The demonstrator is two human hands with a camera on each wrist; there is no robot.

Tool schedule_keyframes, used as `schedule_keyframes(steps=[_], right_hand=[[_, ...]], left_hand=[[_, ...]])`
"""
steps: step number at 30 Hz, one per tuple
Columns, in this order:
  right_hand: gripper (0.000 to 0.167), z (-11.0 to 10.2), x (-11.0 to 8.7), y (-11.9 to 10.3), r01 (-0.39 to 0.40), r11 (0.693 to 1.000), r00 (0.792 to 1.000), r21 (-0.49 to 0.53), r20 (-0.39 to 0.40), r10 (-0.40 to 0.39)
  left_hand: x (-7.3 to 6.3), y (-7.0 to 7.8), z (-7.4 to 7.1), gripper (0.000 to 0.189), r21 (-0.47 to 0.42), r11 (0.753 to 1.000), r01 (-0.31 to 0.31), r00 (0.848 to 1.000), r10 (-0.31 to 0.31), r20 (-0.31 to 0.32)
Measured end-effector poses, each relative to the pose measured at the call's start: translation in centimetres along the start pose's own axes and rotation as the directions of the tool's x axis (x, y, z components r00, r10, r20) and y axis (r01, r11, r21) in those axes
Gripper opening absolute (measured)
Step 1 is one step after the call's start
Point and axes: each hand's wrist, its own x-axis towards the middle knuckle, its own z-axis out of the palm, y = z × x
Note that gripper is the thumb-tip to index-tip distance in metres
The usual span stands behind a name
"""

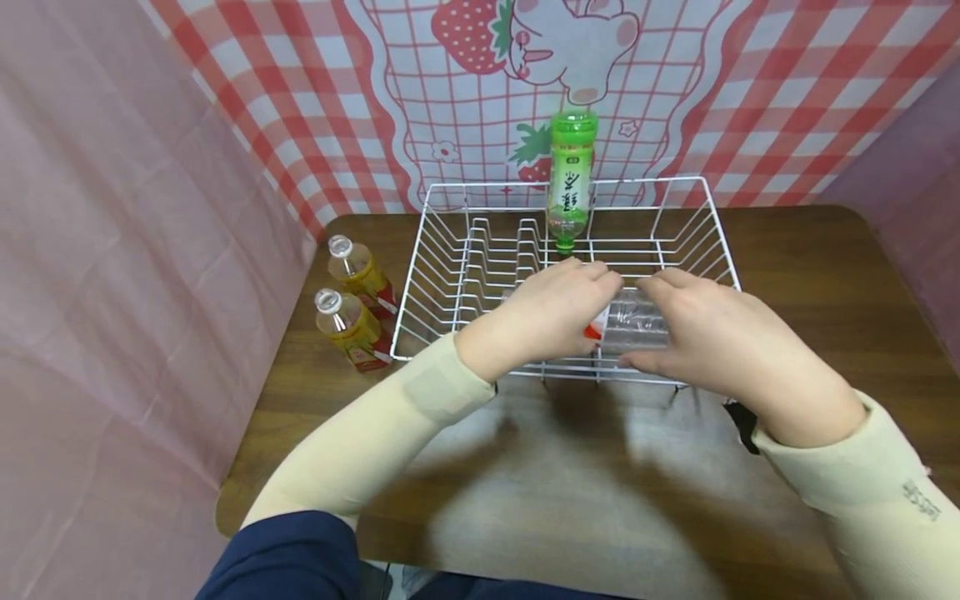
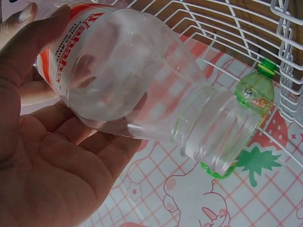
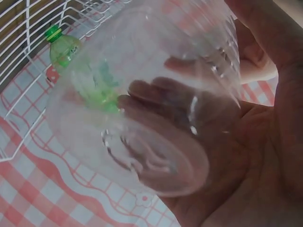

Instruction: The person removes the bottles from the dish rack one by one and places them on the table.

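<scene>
Both hands hold one clear plastic bottle [image 1: 636, 322] with a red-and-white label, lying sideways over the front part of a white wire dish rack [image 1: 450, 287]. My left hand [image 1: 542, 310] grips the label end; in the left wrist view its thumb lies on the label and the bottle [image 2: 137, 71] shows a bare threaded neck. My right hand [image 1: 723, 337] grips the base end, and in the right wrist view its fingers show through the clear plastic [image 3: 90, 151]. A green-labelled bottle [image 1: 572, 179] stands upside down at the back of the rack, green cap downward.
Two clear bottles with yellow-and-red labels, one farther back [image 1: 362, 275] and one nearer [image 1: 354, 332], stand left of the rack on the brown wooden table [image 1: 315, 450]. A red-checked cloth [image 1: 795, 100] hangs behind, and a pink curtain [image 1: 135, 275] at left.
</scene>
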Motion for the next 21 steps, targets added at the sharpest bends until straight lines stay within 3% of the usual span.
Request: schedule_keyframes(steps=[11,21], right_hand=[[0.064,0.5,0.6,-0.1,0.018,0.998,1.0,-0.054,-0.001,-0.018],[0.066,0.8,1.1,0.1,0.015,0.999,1.0,-0.04,0.019,-0.014]], left_hand=[[-0.2,0.3,0.1,0.061,-0.016,1.0,0.014,1.0,-0.014,0.005],[-0.2,0.3,0.2,0.055,0.005,1.0,-0.003,1.0,0.003,-0.001]])
